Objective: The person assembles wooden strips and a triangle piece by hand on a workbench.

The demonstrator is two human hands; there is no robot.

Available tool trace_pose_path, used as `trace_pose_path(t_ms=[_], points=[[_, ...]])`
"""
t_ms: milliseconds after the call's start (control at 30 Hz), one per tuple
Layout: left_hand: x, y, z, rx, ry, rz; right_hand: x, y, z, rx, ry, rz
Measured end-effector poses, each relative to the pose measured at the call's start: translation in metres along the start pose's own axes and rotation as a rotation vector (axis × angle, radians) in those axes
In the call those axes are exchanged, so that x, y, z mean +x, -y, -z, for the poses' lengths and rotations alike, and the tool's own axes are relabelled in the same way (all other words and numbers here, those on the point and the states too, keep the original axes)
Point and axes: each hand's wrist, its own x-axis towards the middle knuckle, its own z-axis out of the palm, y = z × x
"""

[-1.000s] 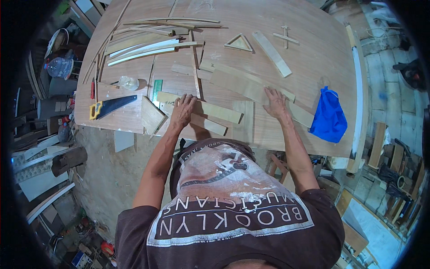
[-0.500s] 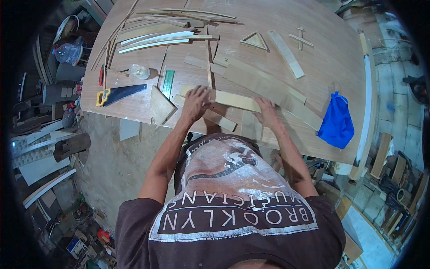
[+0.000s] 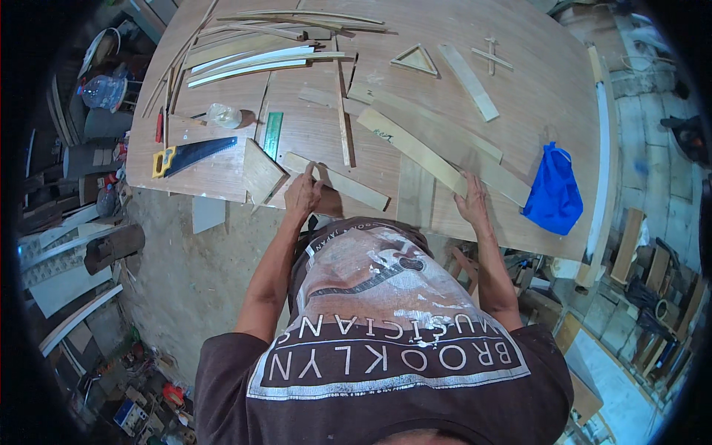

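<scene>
My right hand grips the near right end of a long pale board, which slants away to the left over a wider flat board. Dark handwritten marks show near its far end. My left hand is at the left part of a shorter wooden board, its fingers closed at that board's near edge. The shorter board lies on the table in front of me. Just left of that hand is a squarish wooden piece with a pointed corner.
A handsaw with a yellow handle, a green ruler and a clear jar lie left. Wooden strips are piled at the far left. A wooden triangle, small cross and blue bag are on the right.
The long pale board has swung, its left end moving away from me. My left hand has let go of it and come nearer, to the shorter board. My right hand has shifted right.
</scene>
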Motion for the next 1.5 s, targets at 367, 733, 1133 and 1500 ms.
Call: trace_pose_path(t_ms=[367, 733, 1133, 1500], points=[[0.027, -0.031, -0.013, -0.165, 0.007, 0.177, -0.001, 0.003, -0.008, -0.136, -0.035, -0.057], [0.029, -0.018, -0.018, -0.424, -0.186, 0.193, 0.015, 0.034, -0.023, -0.227, -0.012, -0.039], [0.047, -0.024, 0.008, -0.187, -0.197, 0.355, 0.027, 0.033, -0.025, -0.129, 0.242, 0.112], [0.067, -0.061, -0.01, -0.228, -0.063, 0.198, 0.091, 0.032, -0.002, -0.289, 0.003, -0.026]])
